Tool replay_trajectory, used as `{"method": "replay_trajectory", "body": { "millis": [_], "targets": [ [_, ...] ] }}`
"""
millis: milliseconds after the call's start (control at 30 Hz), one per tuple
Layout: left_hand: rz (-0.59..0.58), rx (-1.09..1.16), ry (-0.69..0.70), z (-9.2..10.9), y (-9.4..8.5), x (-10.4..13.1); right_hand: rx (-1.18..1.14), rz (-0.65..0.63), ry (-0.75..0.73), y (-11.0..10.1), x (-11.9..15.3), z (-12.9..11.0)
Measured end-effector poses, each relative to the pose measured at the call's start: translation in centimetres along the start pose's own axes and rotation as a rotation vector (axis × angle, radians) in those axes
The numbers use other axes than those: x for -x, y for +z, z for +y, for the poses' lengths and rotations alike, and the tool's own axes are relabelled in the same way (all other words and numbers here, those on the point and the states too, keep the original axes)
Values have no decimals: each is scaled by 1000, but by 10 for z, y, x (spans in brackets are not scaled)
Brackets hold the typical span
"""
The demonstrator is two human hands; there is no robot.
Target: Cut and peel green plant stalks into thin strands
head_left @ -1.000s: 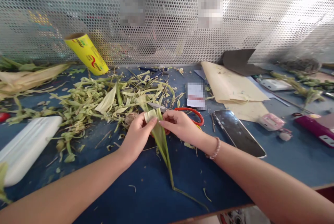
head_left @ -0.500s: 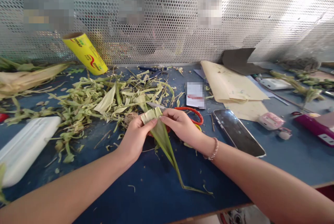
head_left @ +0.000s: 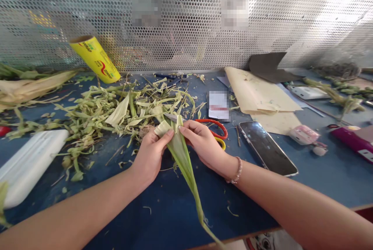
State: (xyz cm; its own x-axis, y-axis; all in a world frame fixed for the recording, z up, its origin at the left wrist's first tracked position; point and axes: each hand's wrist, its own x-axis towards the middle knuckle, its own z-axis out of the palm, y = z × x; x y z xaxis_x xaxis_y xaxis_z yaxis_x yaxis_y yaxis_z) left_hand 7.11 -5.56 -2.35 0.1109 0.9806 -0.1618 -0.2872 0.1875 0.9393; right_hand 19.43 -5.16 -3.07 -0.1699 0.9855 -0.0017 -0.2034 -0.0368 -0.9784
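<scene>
A long green leaf strip, like a corn husk (head_left: 186, 164), hangs between my hands, its wide end split at the top and its thin tail reaching the table's front edge. My left hand (head_left: 151, 152) pinches the left part of the wide end between thumb and fingers. On the other side of the split, my right hand (head_left: 202, 139) pinches the right part. Scissors with red and yellow handles (head_left: 223, 127) lie partly hidden behind my right hand. Just beyond my hands spreads a heap of torn green husk pieces (head_left: 96, 110). A brown ball (head_left: 145, 130) sits beside my left fingers.
A yellow cardboard tube (head_left: 97, 59) leans against the perforated metal panel (head_left: 186, 44). To the right lie a phone (head_left: 266, 149), beige paper (head_left: 259, 92), a pink case (head_left: 304, 135) and a purple object (head_left: 354, 143). At left is a white plastic object (head_left: 32, 168).
The split at the husk's wide end has opened wider, with its two parts further apart. Its tail has swung down and now reaches the table's front edge.
</scene>
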Motion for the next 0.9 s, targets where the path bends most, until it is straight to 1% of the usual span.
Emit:
{"method": "replay_trajectory", "body": {
  "millis": [167,267,333,400,467,533,667,733,833,900],
  "targets": [
    [49,-45,-1,0,1,0,48,28,-12,-2,-1,1],
    [94,-73,42,-2,-3,-2,81,72,-30,-5,-2,0],
    [110,-122,82,-5,-7,-4,68,50,8,-7,-3,-1],
    [110,-172,106,-8,-10,-7,30,-8,69,-7,-4,-3],
    [99,-203,120,-10,-13,-9,33,-63,102,-7,-4,-5],
    [81,-228,126,-11,-15,-11,105,-93,83,-8,-3,-6],
    [41,-291,110,-10,-15,-11,305,-105,-38,-9,-1,-3],
    [14,-368,114,-6,-13,-9,393,-108,-82,-10,-1,-3],
    [-55,-535,109,-1,-10,-4,551,-102,-108,-10,0,-4],
    [-101,-598,93,1,-8,-1,649,-93,-123,-10,-1,-5]
  ]
}}
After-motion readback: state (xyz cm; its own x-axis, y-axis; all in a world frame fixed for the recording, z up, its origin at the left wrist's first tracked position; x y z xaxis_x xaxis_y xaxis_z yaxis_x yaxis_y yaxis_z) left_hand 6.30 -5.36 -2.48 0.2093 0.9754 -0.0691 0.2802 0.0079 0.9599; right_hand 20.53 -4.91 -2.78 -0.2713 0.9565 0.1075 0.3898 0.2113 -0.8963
